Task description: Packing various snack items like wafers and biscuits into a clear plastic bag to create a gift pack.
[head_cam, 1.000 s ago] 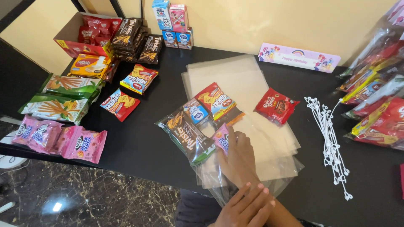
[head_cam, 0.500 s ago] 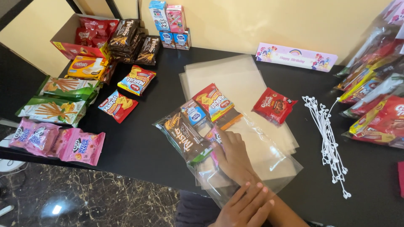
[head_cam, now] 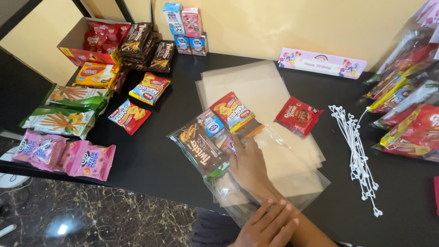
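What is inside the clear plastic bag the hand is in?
The clear plastic bag holds a brown snack packet, a small blue-and-white carton and a red snack packet. The right hand covers most of a pink packet.

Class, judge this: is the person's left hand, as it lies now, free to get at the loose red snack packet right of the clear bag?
Probably yes. The left hand only rests on the clear bag mouth; nothing stands between it and the red packet.

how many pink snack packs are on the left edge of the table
3 show: two overlapping pink snack packs at the table's left corner, one to their right. More may lie underneath.
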